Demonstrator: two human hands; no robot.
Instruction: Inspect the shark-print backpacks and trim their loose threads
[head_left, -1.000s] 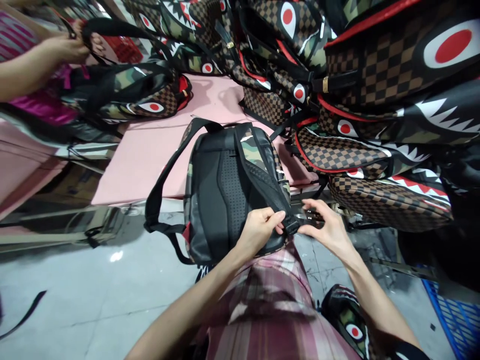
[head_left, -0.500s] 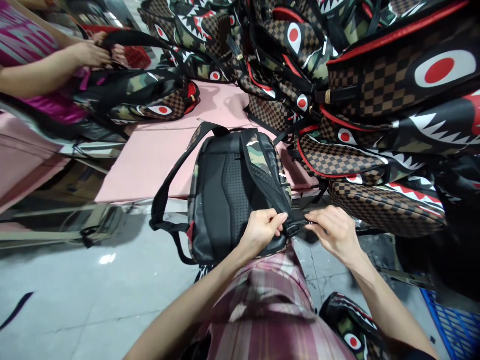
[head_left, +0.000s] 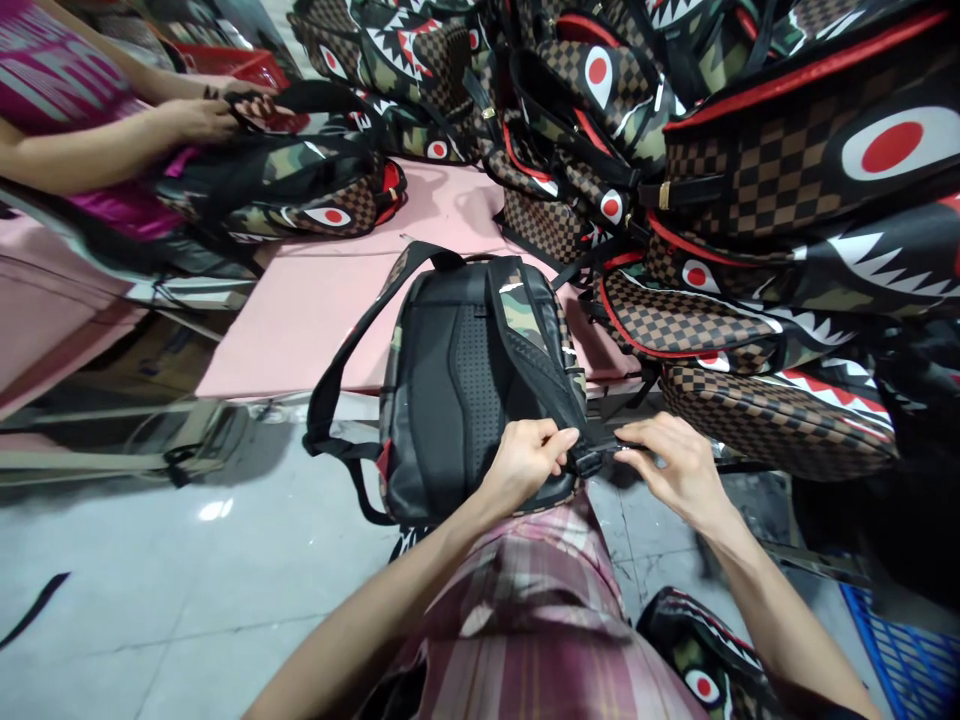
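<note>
A black and camouflage backpack [head_left: 450,380] lies back-side up, half on the pink table [head_left: 300,320] and half on my lap. My left hand [head_left: 525,462] pinches the lower end of its right shoulder strap [head_left: 536,360] at the buckle [head_left: 589,458]. My right hand [head_left: 675,468] is closed on the thin black webbing that comes out of that buckle, just right of it. The left shoulder strap [head_left: 337,370] hangs loose off the table edge.
A big heap of checkered and camouflage shark-print backpacks [head_left: 750,200] fills the right and back. Another person's hands [head_left: 202,115] work on a backpack [head_left: 300,190] at the upper left. Another such bag [head_left: 705,660] lies by my right knee, beside a blue crate [head_left: 907,650].
My right hand went from spread fingers at the buckle to a pinch on the webbing. The view drifted slightly; the other person's hands shifted right along their bag's strap.
</note>
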